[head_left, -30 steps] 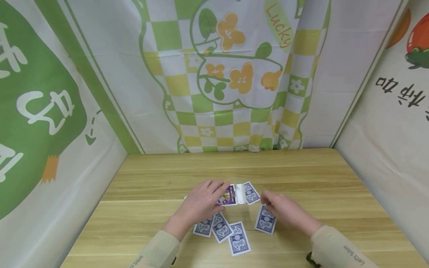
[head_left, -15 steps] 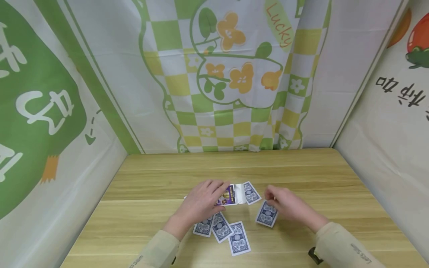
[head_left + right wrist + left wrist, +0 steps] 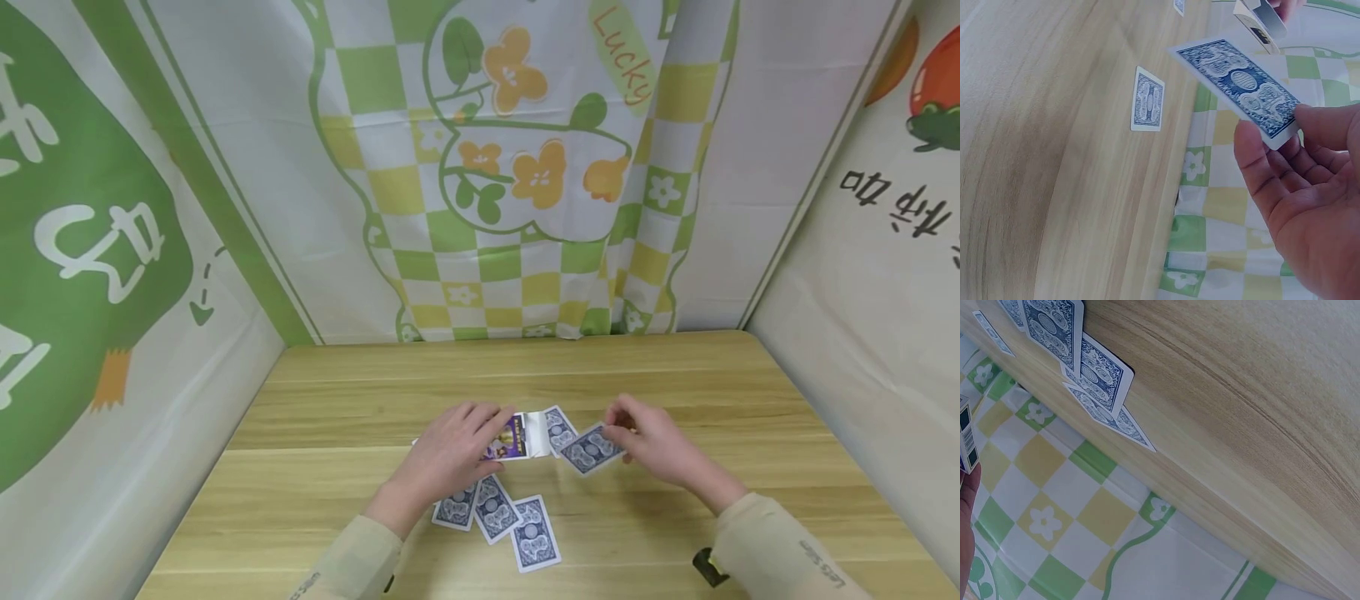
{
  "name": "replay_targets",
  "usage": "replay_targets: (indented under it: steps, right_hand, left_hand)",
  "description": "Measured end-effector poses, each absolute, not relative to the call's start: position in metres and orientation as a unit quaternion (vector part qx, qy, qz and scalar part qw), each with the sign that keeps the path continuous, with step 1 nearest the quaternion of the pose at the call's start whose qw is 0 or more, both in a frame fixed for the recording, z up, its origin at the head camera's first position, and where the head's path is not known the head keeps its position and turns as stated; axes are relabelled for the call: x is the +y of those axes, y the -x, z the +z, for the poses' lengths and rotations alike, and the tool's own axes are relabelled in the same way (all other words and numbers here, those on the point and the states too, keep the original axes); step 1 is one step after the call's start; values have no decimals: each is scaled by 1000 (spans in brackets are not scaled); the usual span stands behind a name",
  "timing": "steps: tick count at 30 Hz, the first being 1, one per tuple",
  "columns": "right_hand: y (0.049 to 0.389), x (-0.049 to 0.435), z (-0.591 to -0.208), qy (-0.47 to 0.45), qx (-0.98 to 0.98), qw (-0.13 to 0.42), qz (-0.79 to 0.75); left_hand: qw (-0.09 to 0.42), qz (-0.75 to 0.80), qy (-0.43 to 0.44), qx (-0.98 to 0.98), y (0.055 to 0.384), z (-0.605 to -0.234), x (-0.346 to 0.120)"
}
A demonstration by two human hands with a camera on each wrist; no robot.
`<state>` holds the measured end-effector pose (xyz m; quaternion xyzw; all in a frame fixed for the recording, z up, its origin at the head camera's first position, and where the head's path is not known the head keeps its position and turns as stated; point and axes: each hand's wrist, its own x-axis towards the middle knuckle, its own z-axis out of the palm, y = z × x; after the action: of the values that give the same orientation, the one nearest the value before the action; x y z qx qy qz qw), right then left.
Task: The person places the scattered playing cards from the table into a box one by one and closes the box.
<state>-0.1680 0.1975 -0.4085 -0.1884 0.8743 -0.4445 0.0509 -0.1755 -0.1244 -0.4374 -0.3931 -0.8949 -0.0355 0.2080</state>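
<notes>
My right hand (image 3: 651,442) pinches one end of a blue-backed playing card (image 3: 1241,78) between thumb and fingers. The card is raised, its far end pointing toward the card box (image 3: 510,440). My left hand (image 3: 450,450) grips that purple box, whose white flap end (image 3: 537,435) faces right; the palm covers its left part. In the left wrist view only the box's barcode end (image 3: 967,440) and a thumb edge show. Just right of the flap lies a face-down card (image 3: 557,427), partly overlapped by the held card in the head view.
Several face-down cards lie on the wooden table (image 3: 360,375) by my left hand, two of them overlapping (image 3: 495,510), another (image 3: 536,533) nearer me. Printed cloth walls (image 3: 510,275) stand at the table's back and sides.
My right hand has moved away from me and slightly right, lifting the card and turning its far end leftward to the box's opening side. The left hand keeps its grip in place.
</notes>
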Motion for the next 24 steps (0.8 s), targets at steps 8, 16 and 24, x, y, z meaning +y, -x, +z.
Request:
replay_targets:
  steps: [8,16,24]
  right_hand:
    - [169,199,-405,171,875,23,-452]
    - [167,198,-401,146,865,8,-480]
    - [167,201,-401,122,853,1,-508]
  left_hand:
    - [211,-34,396,-893,175,-438,-125]
    - [210,-38,397,-893,175,-438,-125]
    - [212,-33,398,-892,175,-438,-125]
